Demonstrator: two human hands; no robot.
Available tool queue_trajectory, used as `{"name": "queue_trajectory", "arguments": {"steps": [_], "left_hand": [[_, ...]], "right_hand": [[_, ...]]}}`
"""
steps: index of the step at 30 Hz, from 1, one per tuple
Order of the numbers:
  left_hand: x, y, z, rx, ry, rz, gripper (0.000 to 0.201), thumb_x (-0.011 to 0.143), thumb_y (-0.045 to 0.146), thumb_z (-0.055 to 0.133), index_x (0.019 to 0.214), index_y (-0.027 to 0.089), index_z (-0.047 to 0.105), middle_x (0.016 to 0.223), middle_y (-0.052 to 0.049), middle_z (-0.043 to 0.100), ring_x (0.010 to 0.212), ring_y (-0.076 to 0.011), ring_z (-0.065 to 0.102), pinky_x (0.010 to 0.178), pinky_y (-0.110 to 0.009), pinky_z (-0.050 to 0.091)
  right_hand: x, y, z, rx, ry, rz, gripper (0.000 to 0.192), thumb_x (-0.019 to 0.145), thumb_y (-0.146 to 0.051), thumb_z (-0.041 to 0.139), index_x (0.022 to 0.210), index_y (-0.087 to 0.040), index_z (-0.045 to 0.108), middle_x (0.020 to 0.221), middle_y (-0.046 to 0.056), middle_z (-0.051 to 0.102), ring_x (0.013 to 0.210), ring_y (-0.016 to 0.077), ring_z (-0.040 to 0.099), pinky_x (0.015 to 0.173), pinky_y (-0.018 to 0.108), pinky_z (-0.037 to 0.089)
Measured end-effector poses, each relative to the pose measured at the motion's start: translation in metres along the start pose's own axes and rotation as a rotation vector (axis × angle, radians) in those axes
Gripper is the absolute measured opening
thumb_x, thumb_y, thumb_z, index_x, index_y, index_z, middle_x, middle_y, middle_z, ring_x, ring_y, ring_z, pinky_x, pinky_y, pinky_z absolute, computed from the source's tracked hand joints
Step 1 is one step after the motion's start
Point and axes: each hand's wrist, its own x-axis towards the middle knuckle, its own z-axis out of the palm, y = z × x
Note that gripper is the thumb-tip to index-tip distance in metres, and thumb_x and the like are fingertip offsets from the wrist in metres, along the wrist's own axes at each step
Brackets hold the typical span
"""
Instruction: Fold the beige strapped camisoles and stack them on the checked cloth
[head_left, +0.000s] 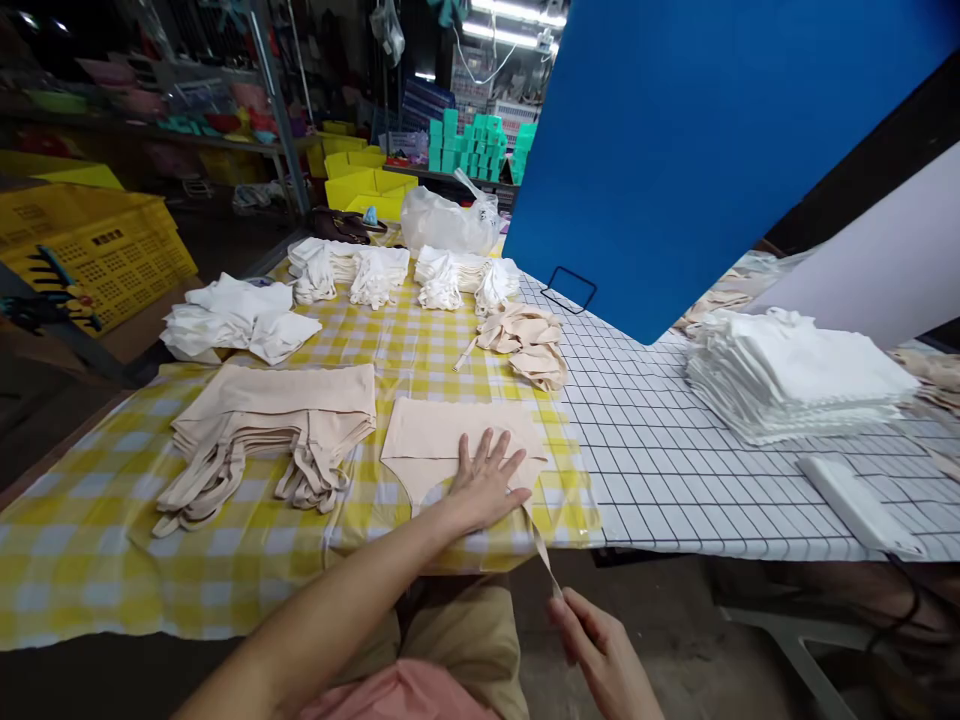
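Beige garment point(442, 445) lies flat on the yellow checked cloth point(90, 540) near the front edge of the surface point(675, 480). The left hand point(487, 485) presses down on it with open, spread fingers, palm flat on the fabric and gripping nothing. A thin beige strap point(541, 545) runs from the garment over the front edge and down to the right hand point(600, 650), which pinches its end between thumb and fingertips below the surface.

Just left of the garment sits a stack of beige garments point(270, 425), their straps trailing toward the front edge. Behind it, a small heap of beige pieces point(529, 345) lies where the checked cloth meets the white gridded part. White bundles point(390, 272) line the far edge, more white pieces point(236, 320) lie toward the left edge, and a clear plastic bag point(446, 222) sits behind them. A tall stack of white fabric point(795, 375) rests toward the right edge, below a blue board point(690, 150).
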Motion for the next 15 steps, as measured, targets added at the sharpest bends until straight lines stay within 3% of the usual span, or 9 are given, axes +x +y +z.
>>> {"name": "queue_trajectory", "arguments": {"steps": [4,7,10,15], "left_hand": [[-0.001,0.0,-0.001,0.001,-0.01,-0.013,0.06,0.087,0.055,0.025,0.14,0.027,0.025,0.15,-0.005,0.01,0.137,-0.0293,-0.002,0.104,-0.061,-0.005],[-0.001,0.0,-0.001,0.018,-0.007,-0.014,0.064,0.085,0.058,0.028,0.14,0.026,0.023,0.15,-0.006,0.009,0.137,-0.03,-0.003,0.104,-0.061,-0.006],[-0.001,0.0,-0.003,0.025,-0.014,-0.01,0.067,0.083,0.062,0.027,0.141,0.027,0.022,0.15,-0.006,0.006,0.136,-0.0314,-0.005,0.103,-0.062,-0.007],[-0.004,0.001,-0.006,0.033,-0.009,-0.01,0.068,0.083,0.061,0.031,0.14,0.026,0.025,0.15,-0.007,0.009,0.137,-0.0314,-0.002,0.103,-0.061,-0.006]], "right_hand": [[-0.015,0.008,-0.013,-0.446,0.299,-0.259,0.038,0.086,-0.046,0.039,0.08,-0.02,0.067,0.067,0.005,0.061,0.058,0.0171,0.057,0.052,0.024,0.042],[-0.022,0.007,-0.019,-0.672,0.452,-0.348,0.037,0.089,-0.035,0.034,0.101,-0.022,0.066,0.071,0.007,0.06,0.058,0.0176,0.056,0.051,0.026,0.043],[-0.029,-0.004,-0.024,-0.746,0.535,-0.372,0.035,0.088,-0.025,0.035,0.109,-0.024,0.063,0.072,0.006,0.057,0.062,0.0185,0.054,0.054,0.028,0.044],[-0.027,-0.023,-0.032,-0.75,0.642,-0.388,0.032,0.085,-0.018,0.038,0.102,-0.025,0.065,0.081,0.007,0.059,0.073,0.0213,0.053,0.063,0.032,0.046]]}}
